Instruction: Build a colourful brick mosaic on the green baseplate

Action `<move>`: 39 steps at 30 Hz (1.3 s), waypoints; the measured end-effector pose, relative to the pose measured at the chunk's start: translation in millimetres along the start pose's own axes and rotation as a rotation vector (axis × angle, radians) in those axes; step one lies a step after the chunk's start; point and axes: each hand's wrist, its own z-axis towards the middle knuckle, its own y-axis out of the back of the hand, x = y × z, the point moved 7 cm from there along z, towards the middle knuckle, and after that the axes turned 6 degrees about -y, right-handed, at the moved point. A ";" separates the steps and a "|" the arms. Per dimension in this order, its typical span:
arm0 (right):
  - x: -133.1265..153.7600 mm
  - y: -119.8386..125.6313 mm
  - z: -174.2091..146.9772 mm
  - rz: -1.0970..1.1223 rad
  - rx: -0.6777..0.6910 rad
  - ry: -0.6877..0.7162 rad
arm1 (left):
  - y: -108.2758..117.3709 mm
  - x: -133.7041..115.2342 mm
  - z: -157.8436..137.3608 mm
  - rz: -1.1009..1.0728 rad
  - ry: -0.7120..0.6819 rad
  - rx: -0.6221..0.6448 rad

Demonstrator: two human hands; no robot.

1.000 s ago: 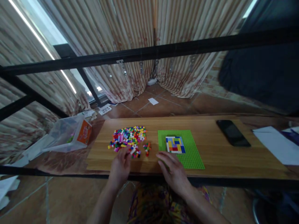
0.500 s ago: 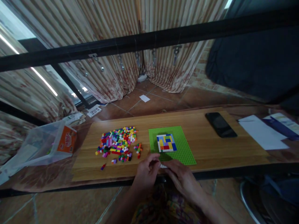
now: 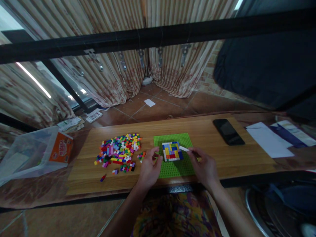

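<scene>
On the green baseplate (image 3: 176,169) stands a square build of blue, white, yellow and red bricks (image 3: 172,152). A long white brick (image 3: 184,149) is pinched in the fingertips of my right hand (image 3: 206,166), at the build's right side and slightly tilted. My left hand (image 3: 150,166) is by the baseplate's left edge, thumb and fingers apart with nothing seen between them. Left of it lies a heap of loose coloured bricks (image 3: 120,148), with a small cluster (image 3: 127,167) in front. My left fingers partly cover another small cluster (image 3: 141,156).
A black phone (image 3: 229,131) lies on the wooden board (image 3: 202,130) to the right, with white paper (image 3: 269,140) beyond it. At far left sits a clear plastic bin (image 3: 37,154) with an orange label. A dark metal bar (image 3: 153,36) crosses above the table.
My hands have moved apart and forward from the baseplate's front edge. The right hand has carried the white brick to the build's right side; the left has come away from it.
</scene>
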 end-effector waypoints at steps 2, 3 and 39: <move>-0.3 -0.6 4.0 -0.002 -0.022 0.002 | -3.8 1.9 4.0 0.011 -0.011 0.005; -1.4 -0.9 5.8 0.001 -0.041 -0.004 | -5.8 1.4 6.4 0.026 -0.024 0.012; 1.6 -55.7 67.5 0.115 0.320 0.199 | -49.4 -5.4 73.0 -0.054 -0.120 0.167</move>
